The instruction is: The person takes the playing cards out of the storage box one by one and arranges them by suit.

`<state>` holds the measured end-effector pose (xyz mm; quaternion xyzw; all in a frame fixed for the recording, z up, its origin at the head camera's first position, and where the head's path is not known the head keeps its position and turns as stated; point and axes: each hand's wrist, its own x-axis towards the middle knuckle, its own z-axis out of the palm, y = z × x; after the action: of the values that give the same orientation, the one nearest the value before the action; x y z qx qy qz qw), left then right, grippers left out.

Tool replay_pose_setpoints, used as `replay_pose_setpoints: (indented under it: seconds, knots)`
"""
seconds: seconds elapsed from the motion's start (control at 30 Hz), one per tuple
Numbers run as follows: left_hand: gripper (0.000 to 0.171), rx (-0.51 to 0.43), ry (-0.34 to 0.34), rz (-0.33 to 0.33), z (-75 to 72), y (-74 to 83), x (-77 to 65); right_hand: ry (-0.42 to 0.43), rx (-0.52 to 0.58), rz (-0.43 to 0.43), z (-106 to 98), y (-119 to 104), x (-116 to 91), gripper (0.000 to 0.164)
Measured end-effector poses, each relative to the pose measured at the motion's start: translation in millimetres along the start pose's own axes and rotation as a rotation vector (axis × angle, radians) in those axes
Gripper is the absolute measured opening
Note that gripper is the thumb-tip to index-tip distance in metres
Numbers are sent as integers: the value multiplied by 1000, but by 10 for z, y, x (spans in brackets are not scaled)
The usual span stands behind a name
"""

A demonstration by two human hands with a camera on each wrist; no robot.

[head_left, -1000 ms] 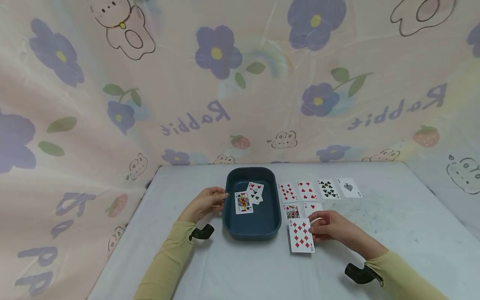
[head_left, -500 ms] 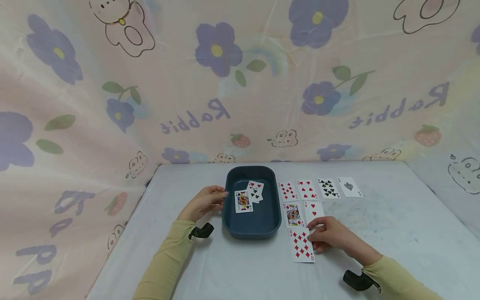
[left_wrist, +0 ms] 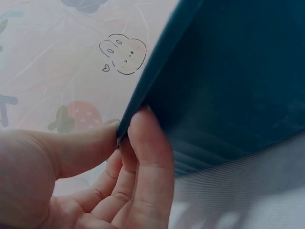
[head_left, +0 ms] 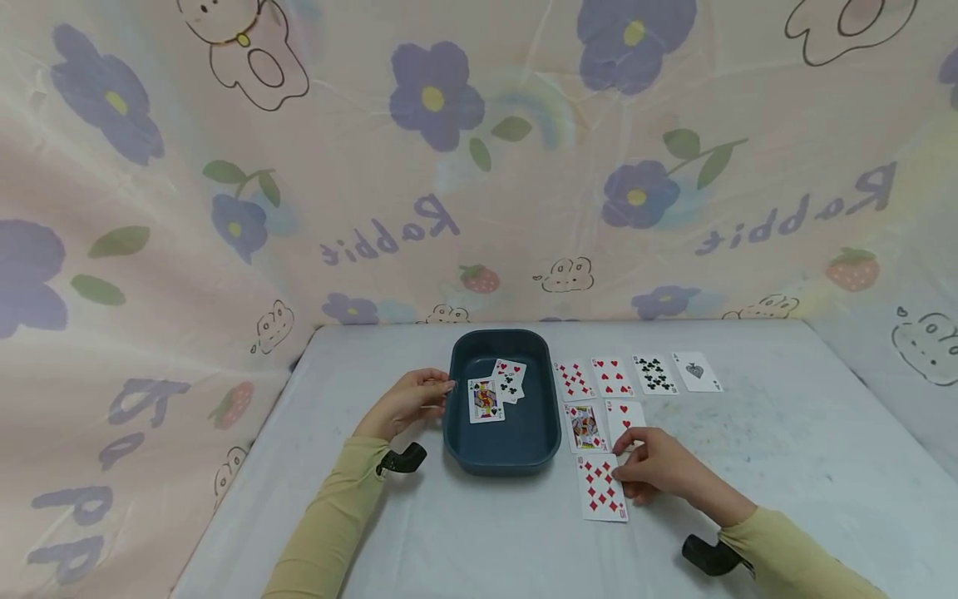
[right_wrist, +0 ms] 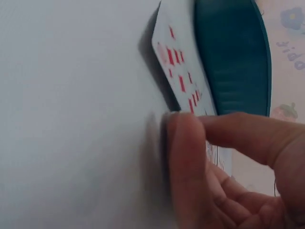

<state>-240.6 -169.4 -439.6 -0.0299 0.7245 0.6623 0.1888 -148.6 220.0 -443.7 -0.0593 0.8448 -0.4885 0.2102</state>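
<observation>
My left hand [head_left: 407, 405] pinches the left rim of a dark blue plastic basin [head_left: 503, 462], thumb outside and index finger inside in the left wrist view. Face-up playing cards lie in the basin, a jack [head_left: 486, 401] overlapping the ones beside it [head_left: 511, 376]. Right of the basin, my right hand [head_left: 659, 467] pinches the right edge of a diamonds playing card [head_left: 601, 489] between thumb and index finger. In the right wrist view this card [right_wrist: 181, 71] is tilted, one edge raised off the table with a shadow under it.
Behind the held card lie a red face card [head_left: 585, 426] and a hearts card [head_left: 624, 416]. Farther back is a row: diamonds [head_left: 574, 382], hearts [head_left: 613, 378], clubs [head_left: 655, 375] and an ace of spades [head_left: 696, 372]. A patterned sheet [head_left: 479, 208] hangs behind the white-covered table [head_left: 464, 541].
My right hand has brought the diamonds card down and toward the table's front, uncovering the red face card behind it. Over the last half second it barely moves. My left hand stays on the rim.
</observation>
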Motion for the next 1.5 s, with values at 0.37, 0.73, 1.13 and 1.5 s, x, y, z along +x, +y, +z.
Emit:
replay_pose_setpoints:
  seconds: [0.37,0.73,1.13,1.5]
  knots:
    - [24,-9,20,-7,6,10,-7,26,-46,-53,-143,-204,84,26]
    - [23,-11,16,-13,13,28,-19,-77,118,-253,-263,-868,427,32]
    - [23,-16,15,-24,31,46,-22,-208,424,-160,223,-1366,946,44]
    - [27,-17,21,-21,-10,8,-6,-139,626,176,563,-1337,1344,34]
